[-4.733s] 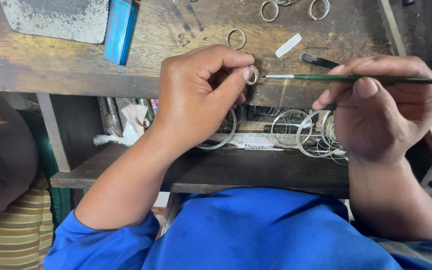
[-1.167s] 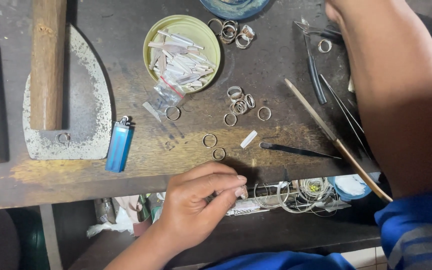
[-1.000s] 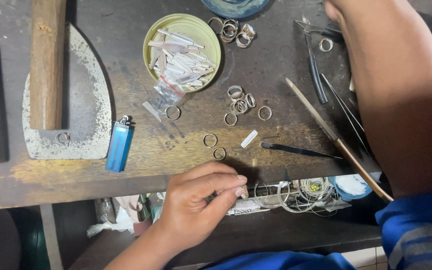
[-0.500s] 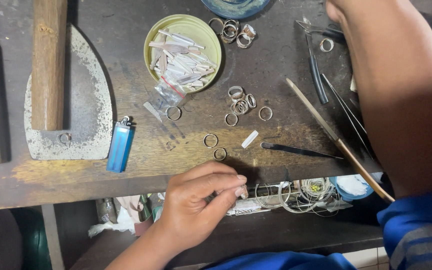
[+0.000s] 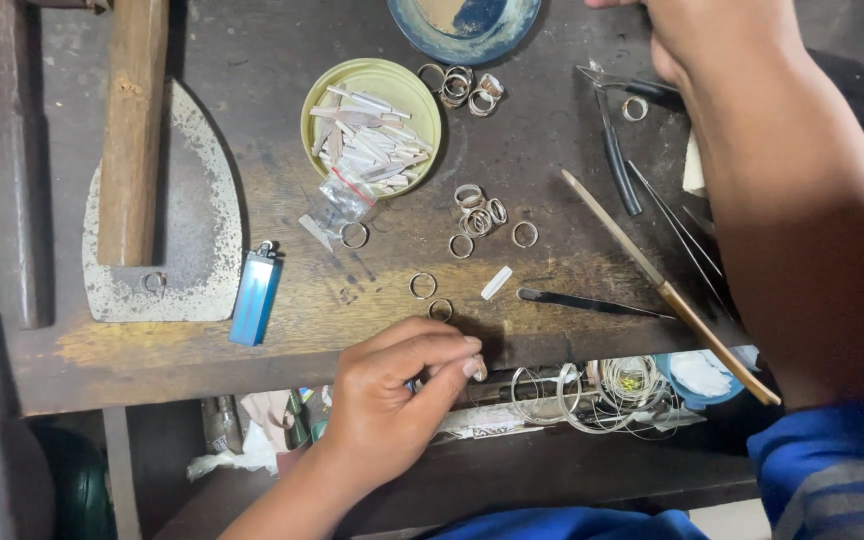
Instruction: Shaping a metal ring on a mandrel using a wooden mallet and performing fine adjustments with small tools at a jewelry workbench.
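My left hand (image 5: 392,400) rests at the front edge of the worn wooden bench (image 5: 282,330), fingers pinched together on a small metal ring that barely shows between thumb and fingertips. Just beyond its fingertips lie two loose rings (image 5: 423,285) and a small white strip (image 5: 496,282). More rings (image 5: 477,210) are clustered farther back. My right hand (image 5: 697,35) reaches to the far edge near a blue dish (image 5: 464,22); its fingers are cut off by the frame, and its forearm covers the right side of the bench.
A yellow-green lid (image 5: 317,110) holds several metal strips. A blue lighter (image 5: 254,295) lies beside an iron-shaped metal plate (image 5: 187,260) with a wooden handle (image 5: 132,130). Pliers (image 5: 614,140), a wooden-handled brush (image 5: 667,290) and dark tweezers (image 5: 592,302) lie at right. Wire coils (image 5: 592,385) sit on the lower shelf.
Earlier my right hand held a thin green-handled tool to the ring in my left hand; now it reaches to the far edge. Over the last second nothing has visibly moved.
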